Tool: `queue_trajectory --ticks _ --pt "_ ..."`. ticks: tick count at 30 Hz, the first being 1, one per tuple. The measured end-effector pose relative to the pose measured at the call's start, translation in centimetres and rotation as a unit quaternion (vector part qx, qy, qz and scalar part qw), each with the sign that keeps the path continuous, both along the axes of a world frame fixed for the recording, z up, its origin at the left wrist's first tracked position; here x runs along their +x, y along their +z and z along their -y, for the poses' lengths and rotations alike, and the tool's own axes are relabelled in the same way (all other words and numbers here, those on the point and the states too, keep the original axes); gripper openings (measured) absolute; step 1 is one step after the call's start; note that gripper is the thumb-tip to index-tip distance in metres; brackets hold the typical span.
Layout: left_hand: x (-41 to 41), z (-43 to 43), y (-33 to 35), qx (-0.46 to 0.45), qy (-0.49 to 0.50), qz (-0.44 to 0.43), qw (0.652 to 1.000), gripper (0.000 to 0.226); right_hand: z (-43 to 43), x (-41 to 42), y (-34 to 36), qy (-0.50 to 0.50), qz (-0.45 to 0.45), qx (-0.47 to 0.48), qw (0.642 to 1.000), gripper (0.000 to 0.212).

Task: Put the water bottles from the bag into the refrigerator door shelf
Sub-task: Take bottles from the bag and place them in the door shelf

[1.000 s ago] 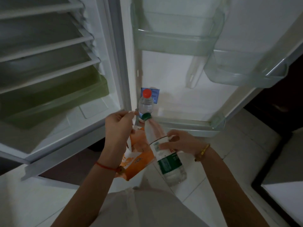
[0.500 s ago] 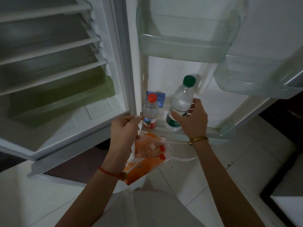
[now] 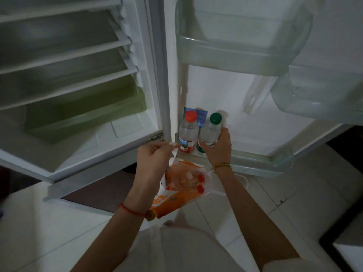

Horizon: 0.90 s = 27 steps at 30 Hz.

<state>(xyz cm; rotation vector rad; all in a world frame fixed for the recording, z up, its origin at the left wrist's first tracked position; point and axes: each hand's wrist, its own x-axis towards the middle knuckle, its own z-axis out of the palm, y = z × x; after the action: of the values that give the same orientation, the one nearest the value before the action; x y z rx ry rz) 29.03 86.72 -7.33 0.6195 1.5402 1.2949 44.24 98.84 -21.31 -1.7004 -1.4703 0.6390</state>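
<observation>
— Two bottles reach the bottom door shelf: the red-capped bottle stands there, and your right hand grips the green-capped bottle beside it.

— What's left?

— Your left hand pinches the bag open; red caps show inside.

Bottom door shelf, clear plastic rail. Two bottles upright, touching: red-capped bottle just left of right hand; green-capped bottle inside that hand's grasp.
</observation>
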Motion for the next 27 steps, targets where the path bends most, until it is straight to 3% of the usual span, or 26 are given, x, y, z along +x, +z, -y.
queue_trajectory --ticks 3,8,10,12,14,16,19,22,25,27 --pt "0.2 0.3 0.2 0.001 -0.007 0.000 1.000 0.040 0.0 -0.2 -0.1 -0.010 -0.007 -0.004 1.000 0.069" --pt "0.1 0.6 0.7 0.006 -0.014 -0.012 1.000 0.026 0.0 -0.5 0.1 0.019 -0.005 -0.024 1.000 0.069" --pt "0.0 0.7 0.6 0.007 -0.020 -0.006 1.000 0.032 1.0 -0.3 -0.4 0.000 -0.021 -0.029 0.999 0.072" --pt "0.1 1.1 0.8 0.008 -0.023 -0.007 1.000 0.043 3.1 0.0 -1.2 -0.032 0.025 -0.022 0.999 0.053" --pt "0.3 1.4 1.1 0.018 -0.033 -0.016 0.999 0.037 5.0 0.1 -2.0 -0.021 0.117 0.003 0.993 0.023" --pt "0.3 1.7 1.3 0.021 -0.041 -0.020 0.999 0.037 5.5 -0.2 -2.0 -0.006 0.174 0.023 0.984 0.010" --pt "0.2 2.1 1.0 0.018 -0.046 0.000 0.999 0.056 5.2 -1.2 -1.3 -0.026 0.202 0.064 0.977 0.012" --pt "0.0 2.4 1.0 0.019 -0.052 -0.010 0.998 0.041 6.1 -1.7 -1.4 -0.016 0.200 0.105 0.974 0.008" --pt "-0.3 2.8 0.4 0.009 -0.066 -0.022 0.998 0.063 8.4 -1.7 -2.9 0.035 0.206 -0.005 0.978 0.028" --pt "-0.4 3.0 0.3 0.008 -0.066 -0.018 0.998 0.061 10.0 -1.6 -4.3 0.050 0.270 -0.103 0.956 0.046"
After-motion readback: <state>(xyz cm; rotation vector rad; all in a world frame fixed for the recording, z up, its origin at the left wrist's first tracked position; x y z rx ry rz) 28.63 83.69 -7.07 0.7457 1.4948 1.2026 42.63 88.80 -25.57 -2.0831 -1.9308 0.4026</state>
